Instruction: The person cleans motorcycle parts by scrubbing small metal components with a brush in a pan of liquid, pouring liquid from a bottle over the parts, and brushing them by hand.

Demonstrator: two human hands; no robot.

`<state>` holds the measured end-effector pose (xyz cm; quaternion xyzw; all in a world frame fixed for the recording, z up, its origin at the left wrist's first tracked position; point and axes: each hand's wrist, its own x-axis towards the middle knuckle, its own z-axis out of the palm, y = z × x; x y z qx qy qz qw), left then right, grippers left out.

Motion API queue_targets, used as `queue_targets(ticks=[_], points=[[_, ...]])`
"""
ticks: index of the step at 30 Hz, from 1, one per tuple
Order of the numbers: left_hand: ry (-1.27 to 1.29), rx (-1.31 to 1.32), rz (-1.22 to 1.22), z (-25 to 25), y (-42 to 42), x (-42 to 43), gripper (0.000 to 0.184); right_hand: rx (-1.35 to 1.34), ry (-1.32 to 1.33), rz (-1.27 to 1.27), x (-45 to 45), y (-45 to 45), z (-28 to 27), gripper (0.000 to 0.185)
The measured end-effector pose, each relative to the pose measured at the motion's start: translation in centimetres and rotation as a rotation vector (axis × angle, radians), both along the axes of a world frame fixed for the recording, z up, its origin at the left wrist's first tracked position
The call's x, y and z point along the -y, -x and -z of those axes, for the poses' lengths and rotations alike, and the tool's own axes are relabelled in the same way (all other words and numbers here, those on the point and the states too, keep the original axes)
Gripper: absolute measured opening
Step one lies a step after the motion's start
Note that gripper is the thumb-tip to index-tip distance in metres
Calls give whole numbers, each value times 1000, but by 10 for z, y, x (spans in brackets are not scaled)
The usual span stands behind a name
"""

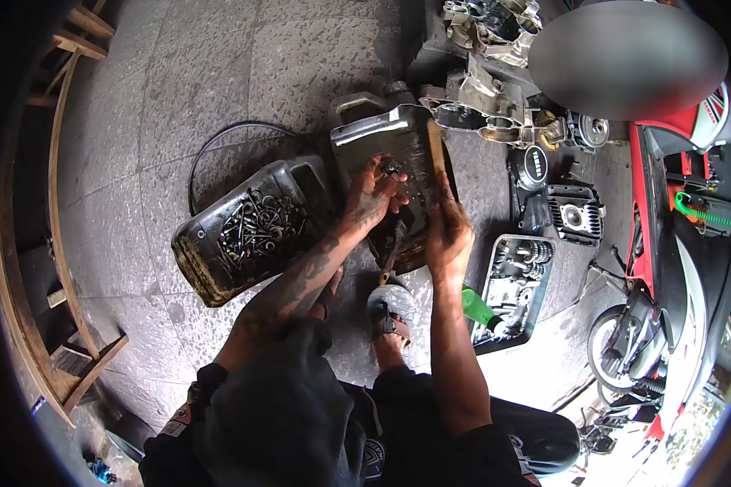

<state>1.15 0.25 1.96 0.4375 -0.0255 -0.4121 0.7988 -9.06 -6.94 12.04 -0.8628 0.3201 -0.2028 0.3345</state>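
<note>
My left hand [369, 195] is closed round a small dark metal part [391, 169], over a black cut-open jerrycan [365, 138]. To its right, my right hand [449, 235] grips the lower end of a wooden-looking strip [437, 150], which lies along the jerrycan's right side. A tool with a dark handle [391, 258] leans at the jerrycan's lower edge, near my foot. Left of my hands, another cut-open jerrycan [195, 252] holds several bolts and small metal parts [260, 227].
Engine casings [487, 97] stand at the upper right. A tray of gears [518, 284], a green bottle [477, 307] and a finned cylinder part [575, 215] lie to the right. Beyond is a red and white motorcycle [646, 203]. A wooden frame [55, 203] stands at left.
</note>
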Motion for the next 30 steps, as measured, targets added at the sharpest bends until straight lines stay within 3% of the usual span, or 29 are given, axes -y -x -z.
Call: queue_targets(ticks=[3, 11, 13, 15, 17, 19, 21, 25, 27, 30], points=[[29, 3, 37, 4, -2, -1, 37, -56, 7, -92, -2, 0, 1, 43], [-122, 222, 60, -3, -4, -3, 29, -115, 20, -19, 20, -22, 11, 37], [-188, 290, 99, -1, -6, -4, 24, 33, -36, -35, 19, -21, 5, 42], [-134, 302, 65, 8, -3, -6, 23, -119, -107, -23, 6, -11, -11, 42], [-108, 385, 42, 6, 1, 0, 22, -72, 1, -74, -2, -12, 0, 40], [-77, 331, 34, 6, 4, -2, 21, -26, -30, -19, 6, -14, 18, 38], [-47, 282, 20, 4, 2, -2, 20, -175, 30, -1, 13, -17, 20, 37], [-68, 346, -35, 3, -4, 2, 20, -48, -74, 32, -3, -17, -13, 29], [-81, 380, -51, 5, -3, 1, 20, 13, -102, 8, -4, -13, -2, 30], [-5, 268, -58, 4, 0, 2, 21, -163, 7, 66, 12, -7, 21, 36]])
